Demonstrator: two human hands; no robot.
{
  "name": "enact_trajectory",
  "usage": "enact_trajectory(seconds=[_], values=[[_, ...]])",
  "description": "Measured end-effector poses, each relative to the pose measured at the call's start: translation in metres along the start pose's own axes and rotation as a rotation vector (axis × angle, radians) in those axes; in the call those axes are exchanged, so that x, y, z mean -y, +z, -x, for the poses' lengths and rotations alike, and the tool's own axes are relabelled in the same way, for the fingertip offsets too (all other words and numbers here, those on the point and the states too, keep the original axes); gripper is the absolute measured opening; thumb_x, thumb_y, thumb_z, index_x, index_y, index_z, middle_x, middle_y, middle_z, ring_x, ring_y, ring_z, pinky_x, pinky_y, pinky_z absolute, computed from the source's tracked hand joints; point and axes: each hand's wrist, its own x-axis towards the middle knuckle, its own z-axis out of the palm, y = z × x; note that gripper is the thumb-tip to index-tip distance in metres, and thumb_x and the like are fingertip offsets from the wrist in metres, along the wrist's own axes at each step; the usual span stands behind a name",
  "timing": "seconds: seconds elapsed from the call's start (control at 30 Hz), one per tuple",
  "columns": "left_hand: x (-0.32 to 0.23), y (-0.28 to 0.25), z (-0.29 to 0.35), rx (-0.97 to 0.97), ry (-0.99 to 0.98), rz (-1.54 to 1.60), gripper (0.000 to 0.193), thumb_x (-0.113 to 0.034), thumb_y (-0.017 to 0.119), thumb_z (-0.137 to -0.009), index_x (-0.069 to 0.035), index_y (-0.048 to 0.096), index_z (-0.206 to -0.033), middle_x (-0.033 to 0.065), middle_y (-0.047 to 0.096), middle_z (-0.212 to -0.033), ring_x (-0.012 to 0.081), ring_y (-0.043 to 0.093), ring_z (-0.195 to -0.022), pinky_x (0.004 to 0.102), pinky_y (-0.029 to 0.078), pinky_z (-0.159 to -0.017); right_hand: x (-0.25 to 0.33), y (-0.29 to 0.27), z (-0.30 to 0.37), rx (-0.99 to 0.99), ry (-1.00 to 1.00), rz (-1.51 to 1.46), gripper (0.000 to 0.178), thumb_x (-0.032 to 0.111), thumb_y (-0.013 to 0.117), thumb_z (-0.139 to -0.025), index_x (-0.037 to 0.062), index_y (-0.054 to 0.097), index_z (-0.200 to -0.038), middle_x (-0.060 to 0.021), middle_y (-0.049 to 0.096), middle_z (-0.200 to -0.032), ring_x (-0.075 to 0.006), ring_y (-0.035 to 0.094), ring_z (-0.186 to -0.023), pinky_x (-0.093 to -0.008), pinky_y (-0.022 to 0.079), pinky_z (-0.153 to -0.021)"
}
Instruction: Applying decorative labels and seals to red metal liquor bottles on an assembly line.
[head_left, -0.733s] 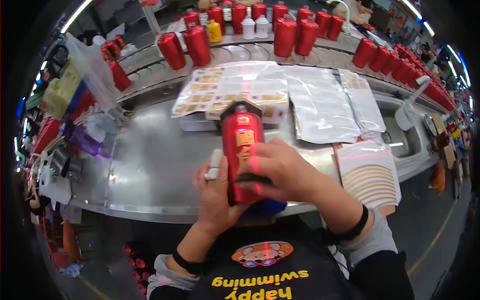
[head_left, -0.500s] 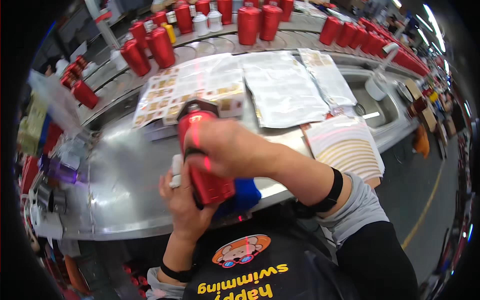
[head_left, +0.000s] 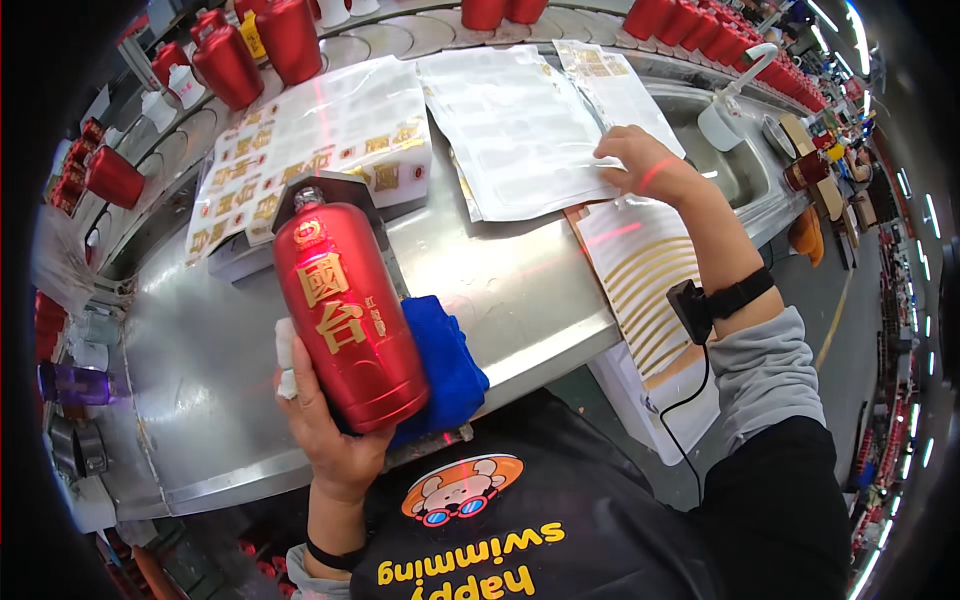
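Observation:
My left hand is closed round the lower left side of a red bottle with gold lettering on its front. White wrapping covers one of its fingers. The bottle lies tilted, its neck in the notch of a dark angular holder. Above the right edge of a stack of white backing sheets, my right hand has its fingers bent and apart. Nothing shows between them. A blue cloth is bunched beside the bottle's base.
Gold-printed sticker sheets lie behind the bottle on the steel table. Near the right edge is a sheet of curved gold strips. A conveyor with red bottles runs along the back. A sink stands at the right.
My right hand has left the bottle and moved right to the white sheets. The bottle's lettered front now shows fully, with my left hand still on it.

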Motion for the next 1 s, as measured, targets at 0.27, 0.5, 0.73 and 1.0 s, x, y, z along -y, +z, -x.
enact_trajectory(seconds=[0.27, 0.5, 0.73, 1.0], values=[[0.0, 0.002, -0.001, -0.026, 0.02, 0.015, 0.101, -0.03, 0.084, -0.069, 0.009, 0.03, -0.145, 0.0298, 0.039, -0.145, 0.0442, 0.044, -0.129, 0.0472, 0.03, -0.109, 0.067, 0.015, -0.02, 0.068, -0.181, -0.069, 0.025, 0.018, 0.075, -0.077, 0.0022, 0.066, -0.093, -0.0111, 0.061, -0.105, -0.0302, 0.054, -0.11, -0.0383, 0.049, -0.091], [0.003, 0.003, -0.001, -0.019, 0.012, 0.032, 0.101, -0.032, 0.084, -0.071, 0.009, 0.03, -0.145, 0.0314, 0.034, -0.148, 0.0446, 0.042, -0.132, 0.0451, 0.034, -0.108, 0.081, 0.016, -0.024, 0.086, -0.182, -0.072, 0.027, 0.015, 0.077, -0.076, 0.0012, 0.064, -0.094, -0.011, 0.061, -0.105, -0.03, 0.054, -0.109, -0.0378, 0.047, -0.091], [0.005, 0.001, -0.002, -0.025, 0.032, 0.056, 0.1, -0.034, 0.083, -0.072, 0.009, 0.03, -0.144, 0.0331, 0.036, -0.146, 0.0464, 0.044, -0.13, 0.0446, 0.035, -0.107, 0.073, 0.014, -0.07, 0.049, -0.191, -0.199, 0.015, 0.012, 0.067, -0.083, 0.0023, 0.065, -0.094, -0.0128, 0.063, -0.097, -0.0303, 0.06, -0.098, -0.0375, 0.049, -0.084], [0.006, 0.0, -0.001, 0.007, 0.039, 0.065, 0.1, -0.033, 0.084, -0.071, 0.009, 0.029, -0.144, 0.0389, 0.037, -0.141, 0.052, 0.046, -0.125, 0.0494, 0.04, -0.102, 0.023, 0.006, -0.222, 0.082, -0.134, 0.134, 0.025, 0.008, 0.061, -0.083, 0.0092, 0.068, -0.107, -0.0164, 0.065, -0.101, -0.0347, 0.063, -0.099, -0.0431, 0.049, -0.087]])
